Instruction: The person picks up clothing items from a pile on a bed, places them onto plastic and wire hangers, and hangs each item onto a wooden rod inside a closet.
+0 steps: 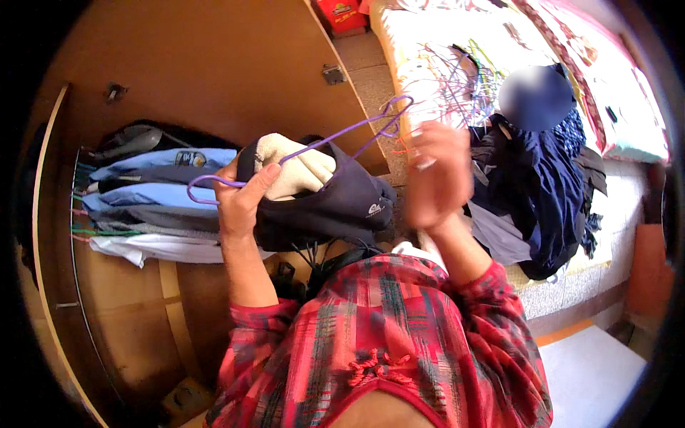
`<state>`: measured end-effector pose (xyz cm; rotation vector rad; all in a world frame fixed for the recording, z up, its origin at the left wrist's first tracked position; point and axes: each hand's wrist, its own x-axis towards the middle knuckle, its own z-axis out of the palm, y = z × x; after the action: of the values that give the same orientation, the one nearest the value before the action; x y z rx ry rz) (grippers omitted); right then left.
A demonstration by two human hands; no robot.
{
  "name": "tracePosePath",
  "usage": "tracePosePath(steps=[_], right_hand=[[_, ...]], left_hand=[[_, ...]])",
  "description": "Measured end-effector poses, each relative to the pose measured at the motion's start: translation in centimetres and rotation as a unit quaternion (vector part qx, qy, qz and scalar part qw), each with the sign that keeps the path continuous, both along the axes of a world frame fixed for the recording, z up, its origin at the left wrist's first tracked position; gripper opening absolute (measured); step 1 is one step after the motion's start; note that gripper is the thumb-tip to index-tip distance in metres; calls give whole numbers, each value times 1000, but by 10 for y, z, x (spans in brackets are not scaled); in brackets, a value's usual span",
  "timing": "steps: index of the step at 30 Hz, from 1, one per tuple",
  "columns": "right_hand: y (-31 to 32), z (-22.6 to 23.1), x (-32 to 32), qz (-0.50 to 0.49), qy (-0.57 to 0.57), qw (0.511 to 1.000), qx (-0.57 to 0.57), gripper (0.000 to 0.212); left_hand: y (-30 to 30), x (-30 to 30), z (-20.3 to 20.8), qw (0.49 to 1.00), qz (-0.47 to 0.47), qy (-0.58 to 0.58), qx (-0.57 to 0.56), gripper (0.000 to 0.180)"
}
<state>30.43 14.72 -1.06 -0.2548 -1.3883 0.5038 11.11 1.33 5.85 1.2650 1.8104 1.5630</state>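
Fingers (270, 173) of the left hand (241, 200) grip a purple hanger (328, 138) near its hook, a dark, cream-lined garment (321, 217) just right of them, while the right hand (439, 175), blurred, its grip impossible to tell, is beside the hanger's far end, left of piled clothes (531, 196).

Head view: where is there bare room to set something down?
Bare: the pale sheet between the bed's left edge and the tangled hangers, and the white surface past the right sleeve. Crowded: the dark clothes heap, the hung clothes, and between left hand and right hand, filled by the purple hanger and dark garment.
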Motion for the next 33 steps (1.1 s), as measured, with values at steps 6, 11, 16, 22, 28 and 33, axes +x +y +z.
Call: tracePosePath(steps=[6,11,16,22,28,33], right_hand=[[42,-38,-11,318,-85,799,-503,30],[44,-53,-41,473,-182,700,-503,51],[29,-71,-64,308,-499,789,-184,46],[54,-80,-24,437,-301,709,-465,26],[51,-91,14,586,-79,601,-537,29],[44,-96,28,598,-81,611,-512,31]], left_hand=[[1,4,21,996,-73,48,-21,22],[-21,16,19,996,-72,-21,52,31],[-15,20,24,980,-196,17,28,30],[-24,5,14,995,-68,43,-57,23],[-25,-15,-16,995,-34,54,-82,25],[-26,-15,-21,995,-31,32,-89,28]])
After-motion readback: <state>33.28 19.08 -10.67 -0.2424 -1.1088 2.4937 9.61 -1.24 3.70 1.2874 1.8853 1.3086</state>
